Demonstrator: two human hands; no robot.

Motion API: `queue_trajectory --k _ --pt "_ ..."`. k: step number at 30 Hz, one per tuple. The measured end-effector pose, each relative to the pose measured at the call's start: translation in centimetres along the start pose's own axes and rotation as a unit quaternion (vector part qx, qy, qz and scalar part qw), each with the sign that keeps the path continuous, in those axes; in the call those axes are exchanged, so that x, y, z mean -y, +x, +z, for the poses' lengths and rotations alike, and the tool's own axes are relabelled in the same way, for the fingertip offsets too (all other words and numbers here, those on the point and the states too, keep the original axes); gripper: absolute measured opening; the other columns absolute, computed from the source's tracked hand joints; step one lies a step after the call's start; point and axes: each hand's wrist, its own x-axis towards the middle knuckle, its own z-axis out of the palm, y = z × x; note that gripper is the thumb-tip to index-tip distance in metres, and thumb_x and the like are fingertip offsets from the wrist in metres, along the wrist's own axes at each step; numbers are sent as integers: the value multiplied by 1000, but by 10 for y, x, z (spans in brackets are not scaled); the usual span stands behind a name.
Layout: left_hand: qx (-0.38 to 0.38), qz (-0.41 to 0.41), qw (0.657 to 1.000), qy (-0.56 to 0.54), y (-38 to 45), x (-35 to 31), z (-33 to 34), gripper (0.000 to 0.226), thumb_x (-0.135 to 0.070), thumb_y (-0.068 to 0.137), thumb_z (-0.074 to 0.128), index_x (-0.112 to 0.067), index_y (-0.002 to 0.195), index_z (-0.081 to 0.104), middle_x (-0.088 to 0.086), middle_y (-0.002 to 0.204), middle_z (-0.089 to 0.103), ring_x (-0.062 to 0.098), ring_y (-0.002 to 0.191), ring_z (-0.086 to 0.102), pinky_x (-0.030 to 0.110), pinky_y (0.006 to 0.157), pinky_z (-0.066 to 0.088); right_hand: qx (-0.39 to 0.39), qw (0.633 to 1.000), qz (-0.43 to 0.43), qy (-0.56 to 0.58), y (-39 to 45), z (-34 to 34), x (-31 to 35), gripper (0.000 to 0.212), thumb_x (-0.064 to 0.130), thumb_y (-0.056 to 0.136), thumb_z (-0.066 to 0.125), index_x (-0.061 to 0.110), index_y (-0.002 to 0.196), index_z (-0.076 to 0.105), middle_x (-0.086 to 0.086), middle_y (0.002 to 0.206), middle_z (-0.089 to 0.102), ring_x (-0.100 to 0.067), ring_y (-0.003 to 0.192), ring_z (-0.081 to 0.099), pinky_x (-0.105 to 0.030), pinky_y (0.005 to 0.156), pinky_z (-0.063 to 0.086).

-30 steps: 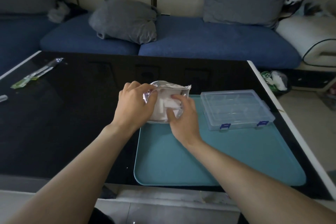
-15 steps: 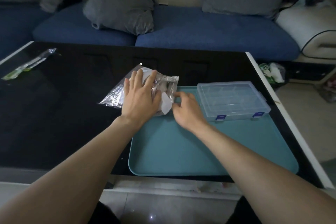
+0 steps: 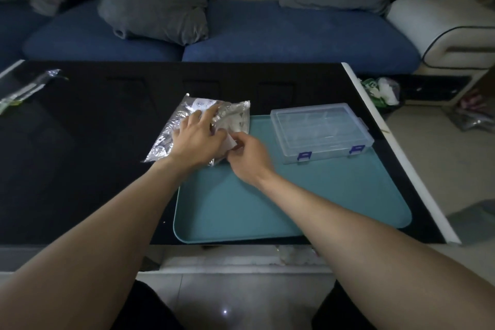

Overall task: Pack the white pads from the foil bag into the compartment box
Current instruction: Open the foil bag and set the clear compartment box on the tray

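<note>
The foil bag lies flat on the black table, its right end overlapping the far left corner of the teal tray, its left end stretched out over the bare table top towards the left edge. The left hand rests on top of the bag with the fingers spread and nearly straight, the palm pressing the foil down and the fingertips reaching towards the white label at the far end of the bag. Just to its right, the right hand is over the tray's far left corner with its fingers curled in, the thumb and forefinger pinching the edge of a white pad that sticks out of the bag's open mouth; the rest of that pad is hidden between the two hands. More white pads show through the open right end of the bag, still inside it. The compartment box, clear plastic with two blue latches on its near side, sits on the far right corner of the tray with its lid closed; its dividers show faintly through the lid, but whether any compartment holds something cannot be told. The box stands apart from both hands and from the bag. At the far left edge of the table lies a long clear wrapper with a green end. Beyond the table stands a blue sofa with a grey cushion on its seat.
</note>
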Motion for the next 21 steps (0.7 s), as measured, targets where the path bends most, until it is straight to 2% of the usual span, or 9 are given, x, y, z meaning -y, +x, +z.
queue_trajectory --k 3,5,6,9,13,16,19,21 --pt "29 15 998 -56 -4 8 -3 71 -51 85 42 -40 154 26 1 159 30 26 146 23 52 118 18 30 993 -52 -104 0 2 1 43 13 97 51 21 138 59 -17 124 53 -34 106 61 -29 93 44" --pt "29 22 995 -88 -6 11 -6 66 -48 90 46 -39 153 27 0 159 31 23 146 26 50 119 20 44 989 -59 -130 -1 1 1 44 16 103 46 18 147 50 -20 132 49 -36 114 58 -29 99 40" --pt "23 27 995 -93 -5 13 -8 66 -47 90 47 -39 153 28 -1 158 33 23 145 29 50 118 21 39 988 -61 -137 -1 0 1 42 17 104 46 14 145 51 -21 133 49 -37 116 57 -30 101 39" --pt "4 36 999 -41 -2 13 -8 72 -53 87 49 -37 153 25 -1 157 32 22 146 26 57 119 13 -2 988 -65 -142 -3 -3 2 35 20 100 56 5 132 62 -20 122 59 -35 113 59 -33 98 43" --pt "-24 32 999 36 -4 -3 -4 81 -58 87 52 -33 156 17 15 163 10 36 151 -1 60 118 -5 -32 988 -49 -144 -4 -16 -1 40 29 93 69 9 127 64 -8 109 67 -22 100 63 -20 81 40" --pt "-46 35 997 43 -7 -17 -5 86 -56 87 55 -29 157 13 20 164 -1 39 150 -12 59 118 -11 -34 988 -52 -140 -6 -37 -4 32 27 89 72 12 117 68 -1 100 70 -15 90 62 -17 76 40" --pt "-89 65 993 30 -11 -31 1 82 -51 86 55 -21 155 22 21 162 10 35 152 -7 56 119 -8 2 987 -63 -148 -12 -62 -13 21 22 89 71 15 109 71 6 93 69 1 70 57 -8 64 38" --pt "-168 130 977 -15 -18 -44 4 67 -39 84 55 -13 144 43 20 150 35 37 147 18 52 120 10 -5 988 -74 -138 -14 -76 -19 12 18 89 71 18 101 73 10 85 67 6 62 55 -11 65 40"
